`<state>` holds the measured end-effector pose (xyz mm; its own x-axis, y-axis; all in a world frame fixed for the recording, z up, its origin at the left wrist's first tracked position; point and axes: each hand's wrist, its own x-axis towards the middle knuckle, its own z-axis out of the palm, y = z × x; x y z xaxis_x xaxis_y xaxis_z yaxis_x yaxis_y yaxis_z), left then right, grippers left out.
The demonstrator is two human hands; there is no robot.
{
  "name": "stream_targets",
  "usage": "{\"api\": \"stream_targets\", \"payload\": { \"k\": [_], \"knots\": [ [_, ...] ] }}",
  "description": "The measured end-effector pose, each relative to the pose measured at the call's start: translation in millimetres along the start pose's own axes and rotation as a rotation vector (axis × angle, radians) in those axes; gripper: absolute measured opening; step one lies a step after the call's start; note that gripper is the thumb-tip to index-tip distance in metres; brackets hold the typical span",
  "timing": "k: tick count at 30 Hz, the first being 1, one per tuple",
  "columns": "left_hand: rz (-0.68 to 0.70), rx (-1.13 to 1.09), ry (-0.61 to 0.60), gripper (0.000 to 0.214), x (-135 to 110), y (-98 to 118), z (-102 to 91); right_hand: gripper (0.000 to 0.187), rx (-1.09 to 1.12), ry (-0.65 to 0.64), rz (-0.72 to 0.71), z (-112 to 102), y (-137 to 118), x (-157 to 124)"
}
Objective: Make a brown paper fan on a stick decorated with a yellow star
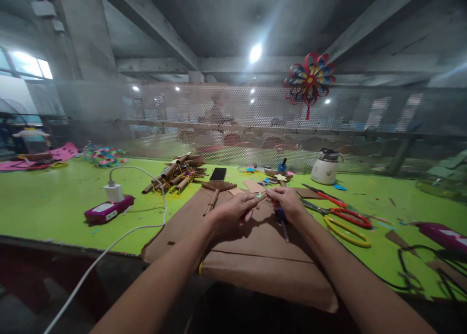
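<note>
Two grips, of the left hand (238, 208) and right hand (285, 200), look pinched on a small brown piece (261, 198) above the brown paper (251, 263). The dark blue tool (280, 216) on that paper, beneath the right hand, could be knocked; brushing the scissors (337, 211) just right of the paper could jolt the piece loose.

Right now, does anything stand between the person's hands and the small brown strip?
Nothing visible does: the right hand pinches one end of the small brown strip, and the left hand appears to touch the other. The dark blue tool shows just below the right hand, not in between.
</note>
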<state>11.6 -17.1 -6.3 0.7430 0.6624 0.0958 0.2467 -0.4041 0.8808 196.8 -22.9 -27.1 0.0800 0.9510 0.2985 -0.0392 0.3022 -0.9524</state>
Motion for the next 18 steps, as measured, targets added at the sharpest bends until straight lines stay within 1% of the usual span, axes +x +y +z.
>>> {"api": "stream_targets", "payload": {
  "k": [3, 5, 8, 11, 13, 16, 18],
  "knots": [
    [-0.008, -0.076, -0.067, 0.029, 3, -5, -2.7, 0.040, 0.006, -0.009, 0.011, -2, -1, 1],
    [0.000, -0.105, -0.088, 0.031, 5, -7, -3.9, 0.039, 0.004, 0.003, 0.012, -4, -1, 1],
    [-0.006, -0.123, -0.049, 0.032, 7, -13, -4.2, 0.038, 0.006, -0.010, 0.012, -7, -1, 1],
    [-0.001, -0.063, 0.019, 0.033, 7, -17, -3.2, 0.036, 0.006, -0.089, 0.010, -6, -1, 0],
    [0.026, -0.006, 0.044, 0.035, 6, -16, -2.5, 0.035, -0.007, -0.113, -0.001, -5, -2, -2],
    [0.062, 0.037, 0.051, 0.036, 6, -10, -1.8, 0.034, -0.027, -0.098, -0.018, -2, -3, -3],
    [0.063, 0.002, 0.007, 0.034, 6, -7, -2.2, 0.034, 0.000, -0.073, 0.002, -2, -4, -2]
  ]
}}
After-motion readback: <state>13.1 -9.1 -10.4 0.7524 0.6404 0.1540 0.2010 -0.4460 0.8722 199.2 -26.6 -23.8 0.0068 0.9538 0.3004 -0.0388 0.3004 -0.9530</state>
